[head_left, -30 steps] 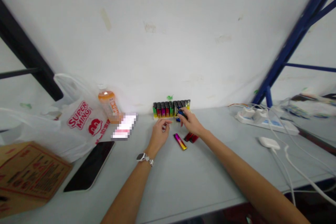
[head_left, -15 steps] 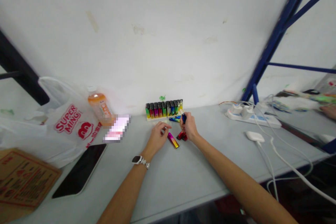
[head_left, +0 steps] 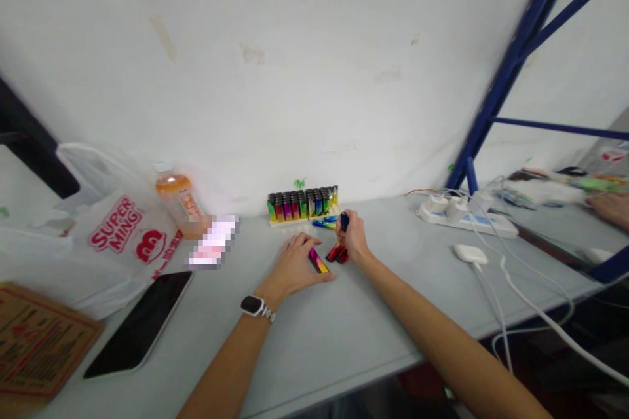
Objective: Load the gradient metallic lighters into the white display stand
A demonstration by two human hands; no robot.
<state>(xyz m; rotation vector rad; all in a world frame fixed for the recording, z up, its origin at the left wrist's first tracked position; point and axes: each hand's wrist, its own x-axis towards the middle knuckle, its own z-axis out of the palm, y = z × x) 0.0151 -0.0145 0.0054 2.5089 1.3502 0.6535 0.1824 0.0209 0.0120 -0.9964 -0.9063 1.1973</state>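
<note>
My left hand (head_left: 295,264), with a watch on the wrist, is spread on the table around a pink and yellow lighter (head_left: 319,260), its thumb and fingers apart. My right hand (head_left: 352,234) is closed on a dark blue lighter (head_left: 344,221) held upright. Red lighters (head_left: 337,253) lie on the table between my hands. Just behind them, blue and green lighters (head_left: 325,224) lie beside a white tray (head_left: 278,224). Several colourful lighters (head_left: 295,207) with black tops stand in rows in that tray, against the wall.
At the left are a plastic bag (head_left: 118,229), an orange bottle (head_left: 177,200), a bright phone (head_left: 216,242), a black tablet (head_left: 142,324) and a cardboard box (head_left: 44,344). A power strip (head_left: 472,221) and white charger (head_left: 470,254) sit right. Another person's hand (head_left: 612,208) shows far right.
My left hand has opened and moved down around the pink and yellow lighter, thumb now stretched out. My right hand keeps the blue lighter. The view has shifted slightly.
</note>
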